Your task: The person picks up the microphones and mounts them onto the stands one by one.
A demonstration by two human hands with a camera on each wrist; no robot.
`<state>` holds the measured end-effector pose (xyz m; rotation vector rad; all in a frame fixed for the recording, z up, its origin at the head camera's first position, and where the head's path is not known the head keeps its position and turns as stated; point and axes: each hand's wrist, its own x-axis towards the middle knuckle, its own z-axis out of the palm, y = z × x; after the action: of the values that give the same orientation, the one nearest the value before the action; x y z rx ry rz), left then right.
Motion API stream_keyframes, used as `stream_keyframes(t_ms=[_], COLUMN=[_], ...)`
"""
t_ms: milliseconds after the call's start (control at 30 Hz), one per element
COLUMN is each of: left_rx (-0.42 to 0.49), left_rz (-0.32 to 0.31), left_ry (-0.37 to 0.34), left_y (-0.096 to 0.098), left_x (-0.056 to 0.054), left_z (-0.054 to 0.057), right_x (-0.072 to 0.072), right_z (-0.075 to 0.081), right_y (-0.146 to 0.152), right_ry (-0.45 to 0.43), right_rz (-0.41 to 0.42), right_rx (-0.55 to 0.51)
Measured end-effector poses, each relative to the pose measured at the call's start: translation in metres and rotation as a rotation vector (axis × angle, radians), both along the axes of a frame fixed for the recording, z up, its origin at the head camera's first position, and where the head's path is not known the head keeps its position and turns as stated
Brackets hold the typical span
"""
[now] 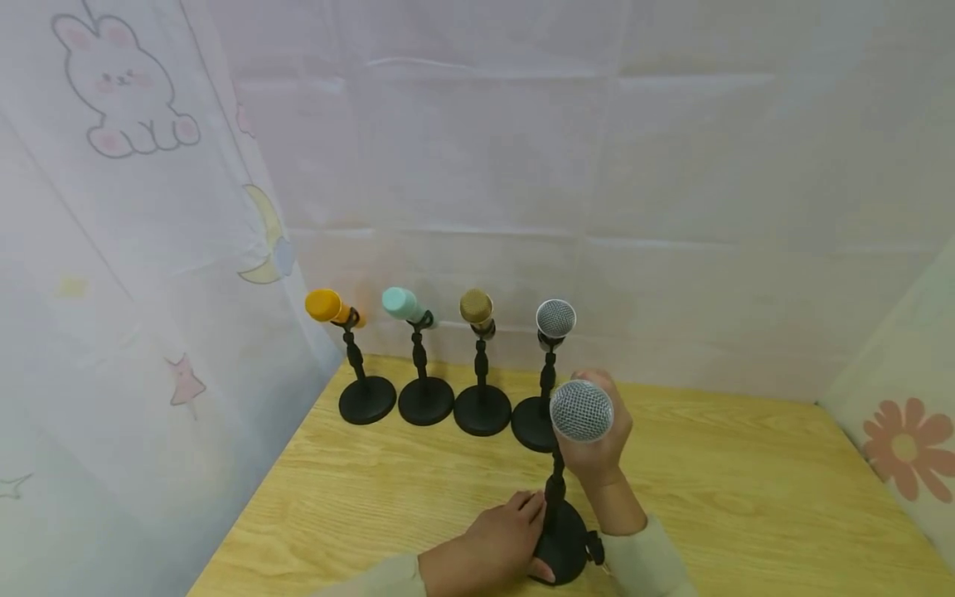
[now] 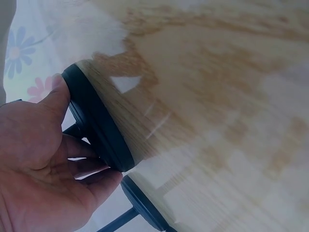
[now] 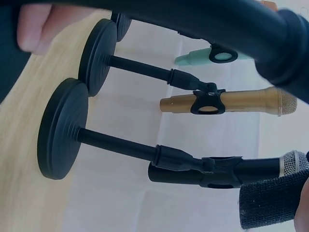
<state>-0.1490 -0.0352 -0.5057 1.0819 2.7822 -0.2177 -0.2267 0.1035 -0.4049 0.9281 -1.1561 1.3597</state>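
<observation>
My right hand (image 1: 608, 439) grips a microphone with a round silver mesh head (image 1: 582, 410), above the nearest black desktop stand (image 1: 555, 489). Whether this microphone sits in that stand's clip is hidden behind its head and my hand. Low on the same stand, my left hand (image 1: 500, 535) holds the round base (image 2: 99, 118); the left wrist view shows the thumb on one edge and fingertips at the other. In the right wrist view, the near stand's pole (image 3: 193, 21) crosses the top, and a rough black piece (image 3: 268, 203) shows beside part of a hand.
Behind, several black stands line the wood-grain table (image 1: 716, 481), carrying an orange microphone (image 1: 325, 305), a mint one (image 1: 403, 303), a gold one (image 1: 477, 308) and a black one with silver mesh (image 1: 555, 318). A pale curtain (image 1: 477, 149) hangs behind.
</observation>
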Motion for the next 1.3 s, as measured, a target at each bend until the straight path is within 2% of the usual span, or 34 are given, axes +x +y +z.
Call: stream_keyframes(t_ms=[167,300,533,633,867,1100,1300], left_rx=[-0.016,-0.008,0.003,0.012,0.023,0.001,0.014], left_rz=[-0.003,-0.003,-0.011,-0.007,0.006,0.027,-0.002], left_ry=[0.025,0.027,0.035,0.033,0.031,0.039,0.037], left_y=[-0.0006,-0.0005,-0.0025,-0.0033,-0.0029,-0.004,-0.0032], left_x=[0.0016,0.0026,0.0046,0.0048,0.004,0.0037,0.004], left_z=[0.0012,0.003,0.0039,0.0031,-0.0005,0.003,0.002], right_x=[0.0008,0.0018,0.0043,0.0051,0.0046,0.0032,0.002], right_z=[0.0007,-0.0008,-0.0047,-0.0048,-0.0045,-0.0048,-0.0037], right_y=[-0.0046,-0.0056,-0.0067,-0.0088,-0.0107,-0.0104,-0.0109], right_ry=[0.01,-0.023,-0.042,-0.055,-0.085,-0.08,-0.078], right_rz=[-0.001,-0.007,0.076,0.066,-0.094,-0.201,-0.392], right_rx=[-0.061,-0.069,-0.095,-0.122,-0.124,-0.132,-0.083])
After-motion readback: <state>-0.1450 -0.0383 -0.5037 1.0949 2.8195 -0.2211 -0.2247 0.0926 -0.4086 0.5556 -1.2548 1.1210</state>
